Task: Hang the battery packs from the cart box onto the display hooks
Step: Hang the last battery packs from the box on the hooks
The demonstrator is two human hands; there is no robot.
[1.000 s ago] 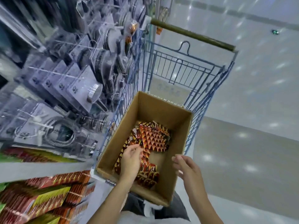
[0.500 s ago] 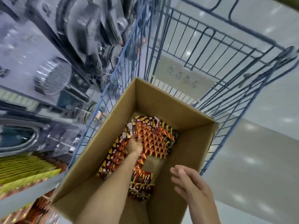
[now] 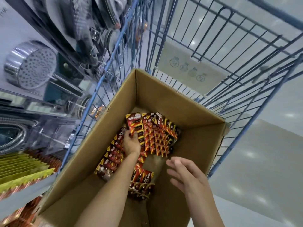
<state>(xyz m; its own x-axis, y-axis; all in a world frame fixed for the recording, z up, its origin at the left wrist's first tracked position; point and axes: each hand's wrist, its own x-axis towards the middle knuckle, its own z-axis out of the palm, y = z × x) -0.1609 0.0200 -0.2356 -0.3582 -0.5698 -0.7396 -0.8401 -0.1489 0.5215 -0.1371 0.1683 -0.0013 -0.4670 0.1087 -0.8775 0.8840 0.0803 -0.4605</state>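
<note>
Left hand (image 3: 131, 145) now deeper in cardboard box (image 3: 201, 145), fingers (image 3: 133, 134) lifting one battery pack (image 3: 134, 124) upright

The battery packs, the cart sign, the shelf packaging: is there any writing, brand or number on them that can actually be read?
No text here can be quoted.
Battery packs, including the one the left hand grips: white print on the red card tops, too blurred to read.
Cart sign: four round pictograms, no legible words.
Showerhead packaging: no readable print.
Cardboard box: plain walls where visible.
</note>
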